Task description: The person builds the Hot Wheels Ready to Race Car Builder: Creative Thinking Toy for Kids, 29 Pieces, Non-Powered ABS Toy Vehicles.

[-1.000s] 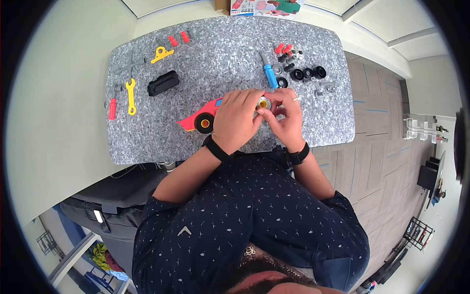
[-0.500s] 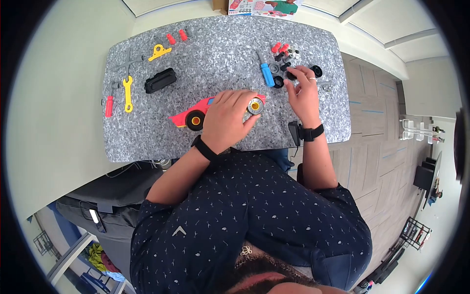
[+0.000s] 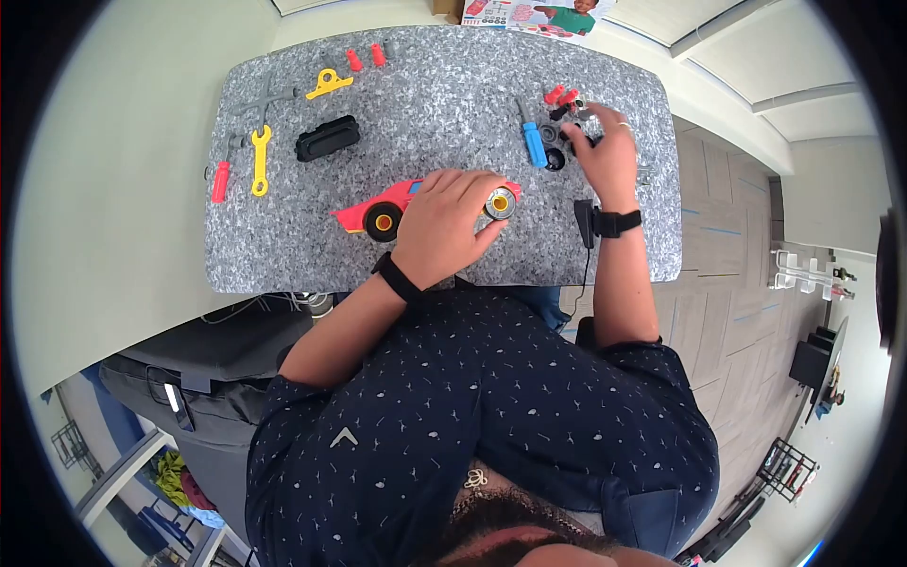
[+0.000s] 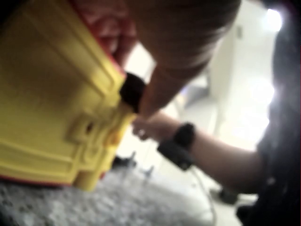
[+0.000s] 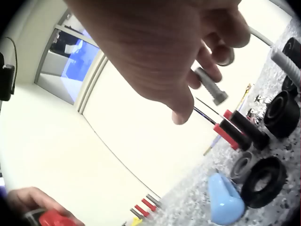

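A red toy car stands on its edge near the table's front, a black-tyred wheel facing up-left. My left hand lies over its middle and grips it, thumb beside a grey-rimmed wheel hub with a yellow centre. In the left wrist view the car's yellow underside fills the left part, blurred. Over the loose parts at the right is my right hand, fingers bent. In the right wrist view a grey bolt juts from between its fingers, raised above the tabletop.
Below the right hand lie black tyres, red pieces and a blue-handled screwdriver. At the left are a yellow wrench, a red-handled tool, a black part and a yellow bracket. A printed box stands behind.
My right hand has left the wheel hub beside the left hand and moved right and away to the loose parts. The left hand has stayed on the car.
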A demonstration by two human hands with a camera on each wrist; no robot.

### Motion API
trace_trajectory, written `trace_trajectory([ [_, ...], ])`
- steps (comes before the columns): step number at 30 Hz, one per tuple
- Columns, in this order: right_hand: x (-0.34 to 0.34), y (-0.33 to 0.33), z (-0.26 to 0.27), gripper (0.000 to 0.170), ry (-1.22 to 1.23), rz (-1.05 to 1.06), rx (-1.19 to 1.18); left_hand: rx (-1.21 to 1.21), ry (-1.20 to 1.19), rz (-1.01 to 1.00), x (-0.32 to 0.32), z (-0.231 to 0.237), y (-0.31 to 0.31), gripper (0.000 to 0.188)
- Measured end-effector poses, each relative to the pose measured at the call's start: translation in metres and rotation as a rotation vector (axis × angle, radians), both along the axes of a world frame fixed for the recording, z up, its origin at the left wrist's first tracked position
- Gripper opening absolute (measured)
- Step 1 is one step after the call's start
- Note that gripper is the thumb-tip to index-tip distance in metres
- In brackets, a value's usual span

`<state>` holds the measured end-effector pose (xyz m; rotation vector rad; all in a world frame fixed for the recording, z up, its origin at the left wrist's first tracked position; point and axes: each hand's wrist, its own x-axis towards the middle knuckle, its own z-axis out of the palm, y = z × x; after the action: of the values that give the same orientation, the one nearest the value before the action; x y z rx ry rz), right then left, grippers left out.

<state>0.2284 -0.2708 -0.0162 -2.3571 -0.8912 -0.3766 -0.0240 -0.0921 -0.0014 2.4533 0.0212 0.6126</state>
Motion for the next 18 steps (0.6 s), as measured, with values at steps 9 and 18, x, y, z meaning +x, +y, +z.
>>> trace_trajectory([
  [9,-0.095,-0.009,0.051,0.037,0.814,0.393,0.602,-0.036,0.009,-0.007,0.001,0.003,-0.001,0.052],
  [18,-0.129,0.003,0.029,0.016,0.94,0.5,0.38,-0.043,-0.005,-0.003,0.005,0.003,0.002,0.049],
])
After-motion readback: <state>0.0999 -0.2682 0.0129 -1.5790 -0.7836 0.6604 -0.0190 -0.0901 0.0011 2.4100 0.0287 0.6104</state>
